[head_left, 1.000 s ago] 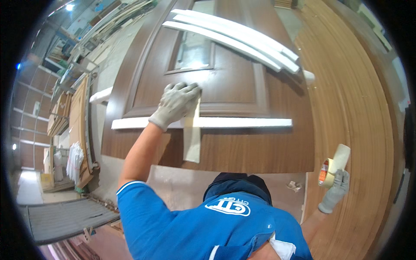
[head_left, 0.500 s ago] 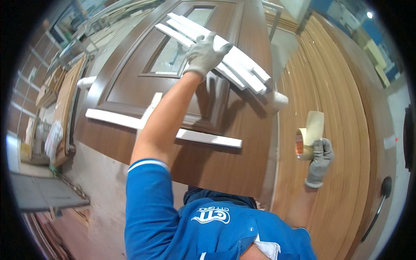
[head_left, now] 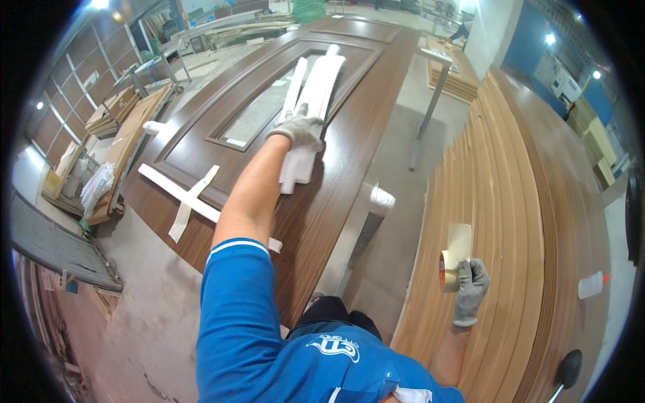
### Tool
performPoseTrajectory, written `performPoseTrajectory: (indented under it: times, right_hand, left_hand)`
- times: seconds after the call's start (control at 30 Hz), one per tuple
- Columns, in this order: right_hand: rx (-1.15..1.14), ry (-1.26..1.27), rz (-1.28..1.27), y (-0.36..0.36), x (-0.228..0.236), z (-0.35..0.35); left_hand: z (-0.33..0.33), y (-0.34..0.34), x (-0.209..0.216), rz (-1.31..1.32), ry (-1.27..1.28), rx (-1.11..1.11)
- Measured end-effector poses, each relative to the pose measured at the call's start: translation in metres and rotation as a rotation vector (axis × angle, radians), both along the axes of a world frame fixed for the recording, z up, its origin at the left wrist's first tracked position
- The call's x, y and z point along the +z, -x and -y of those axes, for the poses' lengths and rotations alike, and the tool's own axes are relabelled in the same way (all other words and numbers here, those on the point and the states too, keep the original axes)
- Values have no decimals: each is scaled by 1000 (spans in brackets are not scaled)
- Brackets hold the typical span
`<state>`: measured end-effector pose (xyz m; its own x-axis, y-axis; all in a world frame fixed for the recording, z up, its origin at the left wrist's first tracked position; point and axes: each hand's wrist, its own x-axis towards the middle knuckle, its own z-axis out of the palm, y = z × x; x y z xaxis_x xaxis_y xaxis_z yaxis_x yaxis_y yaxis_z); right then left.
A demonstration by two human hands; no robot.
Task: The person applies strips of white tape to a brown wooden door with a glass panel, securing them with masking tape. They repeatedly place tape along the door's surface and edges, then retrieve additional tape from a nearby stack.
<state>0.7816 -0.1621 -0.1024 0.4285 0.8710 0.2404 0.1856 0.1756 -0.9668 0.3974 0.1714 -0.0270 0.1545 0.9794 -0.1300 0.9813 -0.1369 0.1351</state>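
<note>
A brown panelled door (head_left: pixel 336 161) lies face up in a workshop, left of a stack of wood-toned boards (head_left: pixel 490 201). A bundle of white strips (head_left: pixel 316 87) rests lengthwise on the door, partly over its glass pane (head_left: pixel 265 111), while a lone white strip (head_left: pixel 158 181) sits near one end, crossed by a piece of pale tape (head_left: pixel 180 221). The worker's gloved left hand (head_left: pixel 299 131) spreads its fingers over the bundle; whether it grips cannot be told. The gloved right hand (head_left: pixel 470 292), fingers closed, holds a tape roll (head_left: pixel 450 274) above the boards, a length unwound.
</note>
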Motion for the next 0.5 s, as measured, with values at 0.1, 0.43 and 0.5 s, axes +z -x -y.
performPoseTrajectory:
  times: [0.1,0.43,0.5]
  right_hand:
    - [8,13,30,-14,-1,-12]
    - [94,-24,36,-15,-1,-99]
    - [170,-29,35,-8,-2,-126]
  left_hand:
    - [-12,38,13,-124,41,-109]
    - [-23,56,-26,-231,-318,41]
    - [-18,49,-29,-147,-388,177]
